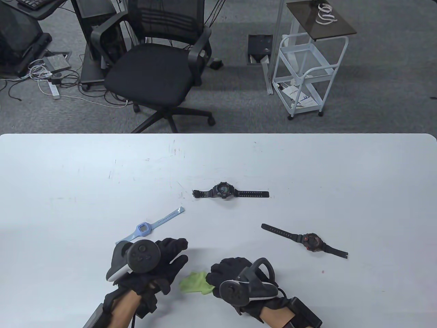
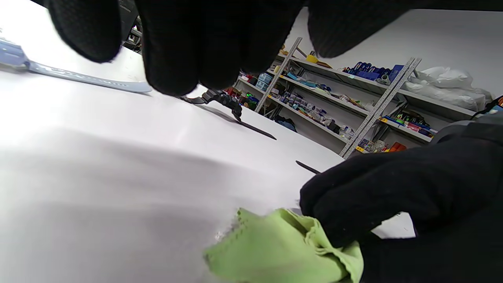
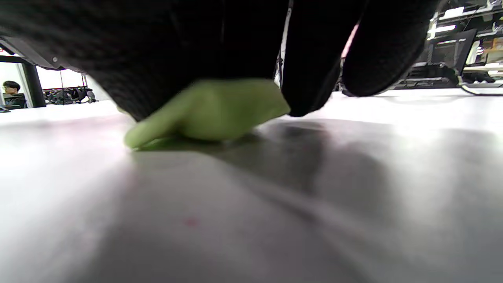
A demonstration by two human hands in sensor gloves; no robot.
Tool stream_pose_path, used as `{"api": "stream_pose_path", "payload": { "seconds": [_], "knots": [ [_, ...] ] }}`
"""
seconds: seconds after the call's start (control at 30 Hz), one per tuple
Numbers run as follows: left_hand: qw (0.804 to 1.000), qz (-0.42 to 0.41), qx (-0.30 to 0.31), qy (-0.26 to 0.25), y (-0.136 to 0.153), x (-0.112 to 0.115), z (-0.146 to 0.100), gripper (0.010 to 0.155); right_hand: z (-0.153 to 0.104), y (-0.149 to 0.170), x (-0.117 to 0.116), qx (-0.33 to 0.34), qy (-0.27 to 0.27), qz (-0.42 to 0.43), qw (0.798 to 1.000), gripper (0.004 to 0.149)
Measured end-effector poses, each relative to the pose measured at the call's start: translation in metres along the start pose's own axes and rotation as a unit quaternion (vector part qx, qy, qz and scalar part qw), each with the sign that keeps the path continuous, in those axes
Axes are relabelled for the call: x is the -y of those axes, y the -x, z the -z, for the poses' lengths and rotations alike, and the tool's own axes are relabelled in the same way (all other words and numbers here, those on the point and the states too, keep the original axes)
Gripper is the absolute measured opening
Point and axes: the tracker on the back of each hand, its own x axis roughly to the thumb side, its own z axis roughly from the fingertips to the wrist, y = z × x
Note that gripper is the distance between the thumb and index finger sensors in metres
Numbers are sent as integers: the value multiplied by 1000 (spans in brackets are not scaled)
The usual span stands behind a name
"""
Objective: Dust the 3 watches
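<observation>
Crumpled green cloth [image 1: 194,283] under right hand [image 1: 235,276] — three watches flat, straps open

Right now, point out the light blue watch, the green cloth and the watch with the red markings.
light blue watch [image 1: 142,229]: table view, on its square face.
green cloth [image 1: 192,282]: table view, on the bare fold left of the right hand's fingers.
watch with the red markings [image 1: 311,242]: table view, on its round dial.
</observation>
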Motion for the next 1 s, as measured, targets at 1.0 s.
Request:
{"api": "stream_pose_path", "payload": {
  "seconds": [1.0],
  "knots": [
    [968, -21, -187, -168, 68, -54, -30, 56, -40, 102, 49, -145, 252, 633, 717, 41]
  ]
}}
